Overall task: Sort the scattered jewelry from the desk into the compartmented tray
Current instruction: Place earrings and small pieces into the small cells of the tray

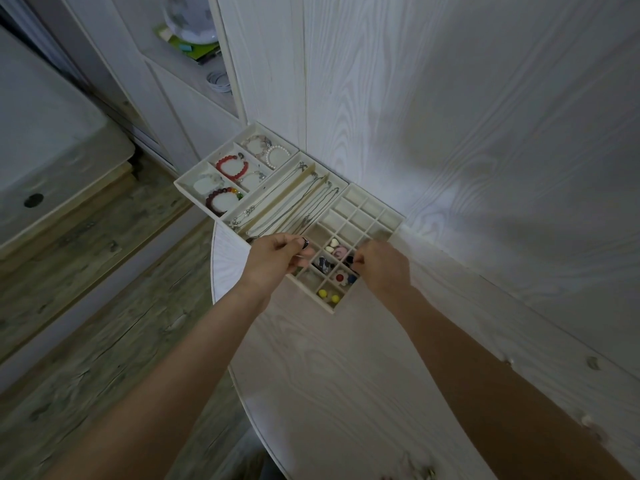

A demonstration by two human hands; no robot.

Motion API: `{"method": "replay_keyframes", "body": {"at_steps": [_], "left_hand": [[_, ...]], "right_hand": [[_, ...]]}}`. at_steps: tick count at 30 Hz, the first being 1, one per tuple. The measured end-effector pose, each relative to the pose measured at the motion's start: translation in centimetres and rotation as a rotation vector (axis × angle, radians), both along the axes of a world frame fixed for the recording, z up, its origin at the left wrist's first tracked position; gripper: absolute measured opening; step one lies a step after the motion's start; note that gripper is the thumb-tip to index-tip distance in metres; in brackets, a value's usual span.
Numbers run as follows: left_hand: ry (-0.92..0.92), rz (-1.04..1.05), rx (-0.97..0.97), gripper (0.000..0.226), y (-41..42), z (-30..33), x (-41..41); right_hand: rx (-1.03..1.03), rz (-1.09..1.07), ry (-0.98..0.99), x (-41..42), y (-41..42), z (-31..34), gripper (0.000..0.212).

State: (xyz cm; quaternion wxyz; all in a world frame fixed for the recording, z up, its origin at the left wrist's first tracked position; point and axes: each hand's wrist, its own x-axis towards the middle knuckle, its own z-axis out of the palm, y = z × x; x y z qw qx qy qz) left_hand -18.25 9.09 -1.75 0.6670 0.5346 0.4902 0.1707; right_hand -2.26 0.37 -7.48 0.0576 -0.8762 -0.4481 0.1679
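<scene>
Three cream trays sit in a row on the white desk. The grid tray [367, 216] holds small earrings: a red flower [340, 277], yellow beads [328, 295], a white heart [334, 242]. My left hand [277, 259] hovers over the grid tray's left edge with curled fingers pinching a small dark ring [304, 242]. My right hand [382, 268] is over the tray's right side, fingertips pinching a tiny dark piece [349, 260] above a cell. The necklace tray [287, 199] holds several chains. The bracelet tray [194, 174] holds beaded bracelets, one red [231, 167].
A few small loose jewelry pieces [424, 471] lie at the desk's near edge, bottom of view. A white wood-grain wall rises right behind the trays. The desk's curved left edge [214, 271] drops to a wood floor. A shelf unit with clutter stands at the upper left.
</scene>
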Motion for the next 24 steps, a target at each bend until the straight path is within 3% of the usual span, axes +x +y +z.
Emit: {"method": "replay_keyframes", "body": {"at_steps": [11,24], "left_hand": [[0.004,0.021,-0.014,0.015,0.39,-0.26,-0.18],[0.015,0.007,-0.006,0.013,0.16,0.1,0.0]], "right_hand": [[-0.145,0.046,-0.044,-0.13,0.58,-0.08,0.007],[-0.093,-0.013,-0.001,-0.11,0.45,-0.16,0.012]]}}
